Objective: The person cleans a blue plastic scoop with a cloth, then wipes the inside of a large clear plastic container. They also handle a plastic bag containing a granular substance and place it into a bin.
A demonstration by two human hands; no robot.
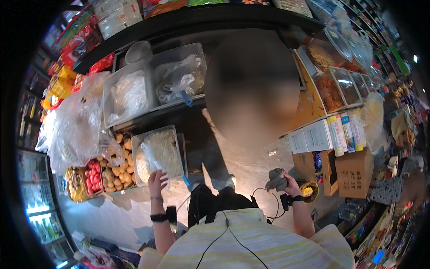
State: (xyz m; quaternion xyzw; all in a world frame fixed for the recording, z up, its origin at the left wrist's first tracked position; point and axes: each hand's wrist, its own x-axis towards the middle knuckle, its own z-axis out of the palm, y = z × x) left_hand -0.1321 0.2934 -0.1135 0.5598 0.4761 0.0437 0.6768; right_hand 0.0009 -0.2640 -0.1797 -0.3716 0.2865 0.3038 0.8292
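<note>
My left hand point(158, 182) is held with its fingers apart at the near edge of a clear plastic bin point(180, 153). Nothing shows in its grasp. The bin holds a pale, stringy dried food and plastic film, and a blue handle point(186, 181) juts from its near corner. To the right, my right hand point(293, 186) grips a bunched grey cloth-like item point(277, 180) above the floor. Both wrists wear black straps with small devices, and a cable hangs near the right one.
Potatoes point(118, 174) and tomatoes point(93, 177) lie in crates at the left. Two larger plastic bins point(152, 97) stand beyond. On the right are cardboard boxes point(353, 173) and a small bin point(314, 198). A person point(408, 188) is at the far right. A blurred patch hides the upper middle.
</note>
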